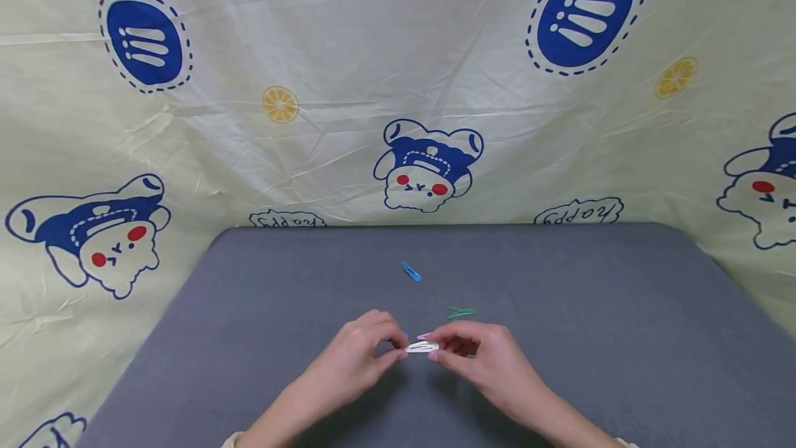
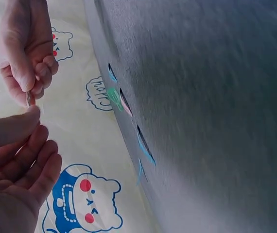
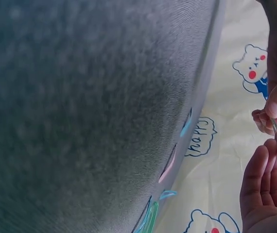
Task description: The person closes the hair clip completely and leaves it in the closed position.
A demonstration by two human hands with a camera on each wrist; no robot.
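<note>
A white snap hair clip (image 1: 422, 347) is held between my two hands, above the grey table. My left hand (image 1: 363, 348) pinches its left end between thumb and index finger, while my right hand (image 1: 481, 351) pinches the other end the same way. From the left wrist, the clip shows as a thin edge between the fingertips of the left hand (image 2: 17, 165) and the right hand (image 2: 29, 53). A pink hair clip (image 1: 424, 336) lies just behind it, partly hidden by the right fingers. Beside the left fingertips, a bit of blue (image 1: 405, 335) peeks out.
Farther back on the grey table (image 1: 591, 310) lies a blue hair clip (image 1: 412, 272). A green hair clip (image 1: 462, 312) rests beyond my right hand. Behind the table's far edge hangs a pale cloth (image 1: 342, 157) printed with cartoon bears.
</note>
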